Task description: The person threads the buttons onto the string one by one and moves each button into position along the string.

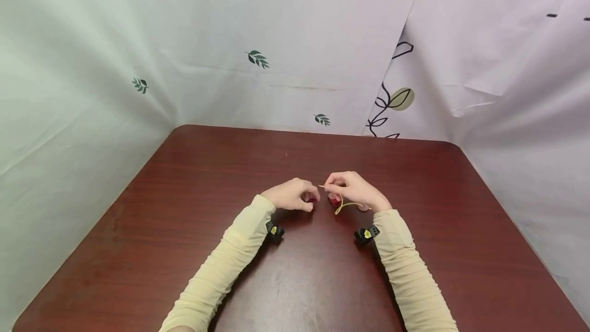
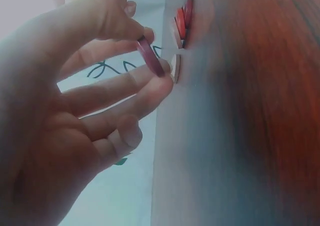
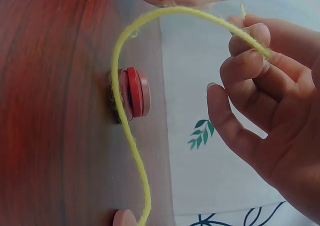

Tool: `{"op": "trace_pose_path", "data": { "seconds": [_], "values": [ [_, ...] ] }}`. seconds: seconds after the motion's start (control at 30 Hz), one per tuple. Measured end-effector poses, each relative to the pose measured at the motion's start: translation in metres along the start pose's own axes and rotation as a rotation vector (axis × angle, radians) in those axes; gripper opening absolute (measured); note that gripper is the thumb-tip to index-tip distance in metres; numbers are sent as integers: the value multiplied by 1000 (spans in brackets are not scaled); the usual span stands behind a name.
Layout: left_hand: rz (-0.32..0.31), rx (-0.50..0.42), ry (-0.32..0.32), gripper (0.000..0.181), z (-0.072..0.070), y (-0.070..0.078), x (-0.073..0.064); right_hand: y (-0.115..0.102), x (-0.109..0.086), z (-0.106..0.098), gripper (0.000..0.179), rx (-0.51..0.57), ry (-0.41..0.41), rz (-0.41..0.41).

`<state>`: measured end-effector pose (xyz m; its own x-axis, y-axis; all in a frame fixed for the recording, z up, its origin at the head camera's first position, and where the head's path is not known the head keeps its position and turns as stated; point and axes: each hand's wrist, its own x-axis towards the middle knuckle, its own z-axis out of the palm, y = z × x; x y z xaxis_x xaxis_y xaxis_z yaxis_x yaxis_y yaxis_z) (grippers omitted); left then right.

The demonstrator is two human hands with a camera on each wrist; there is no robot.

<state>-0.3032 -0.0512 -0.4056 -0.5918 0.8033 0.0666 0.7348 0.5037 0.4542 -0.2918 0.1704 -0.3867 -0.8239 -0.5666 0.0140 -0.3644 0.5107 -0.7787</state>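
In the head view my left hand (image 1: pixel 291 195) is over the middle of the table, its fingers bent. The left wrist view shows its thumb and fingers pinching a thin maroon disc (image 2: pixel 150 57) by the rim. Facing it, my right hand (image 1: pixel 356 190) pinches a yellow string (image 3: pixel 175 9) near one end, and a short tip sticks out past the fingers. From there the string arcs down to the table, toward a pinkish disc (image 3: pixel 125 219). A few red and pink discs (image 3: pixel 136 92) lie close together on the table below the right hand. Whether they have holes I cannot tell.
The dark red-brown table (image 1: pixel 286 281) has rounded far corners. Pale cloth (image 1: pixel 295 86) with leaf prints hangs behind it and along both sides. Black wrist cameras (image 1: pixel 366 234) are strapped on over the cream sleeves (image 1: pixel 230 255).
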Motion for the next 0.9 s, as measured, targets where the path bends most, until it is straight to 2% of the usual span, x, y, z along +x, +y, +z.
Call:
{"op": "trace_pose_path", "data": {
  "seconds": [0.1,0.37,0.63,0.8,0.9],
  "values": [
    [19,-14,11,21,0,-1,-1,2,-1,0,17,-24,8,-5],
    [-9,-112,82,22,1,-2,-2,2,-3,-3,21,-77,34,-4],
    [12,-135,169,25,-3,-1,-3,-1,-5,-7,18,-29,38,20],
    [12,-132,188,25,-6,0,-4,-2,-6,-9,17,-36,39,3],
    [15,-127,196,25,-7,0,-4,-5,-8,-11,18,-3,37,22]
  ]
}}
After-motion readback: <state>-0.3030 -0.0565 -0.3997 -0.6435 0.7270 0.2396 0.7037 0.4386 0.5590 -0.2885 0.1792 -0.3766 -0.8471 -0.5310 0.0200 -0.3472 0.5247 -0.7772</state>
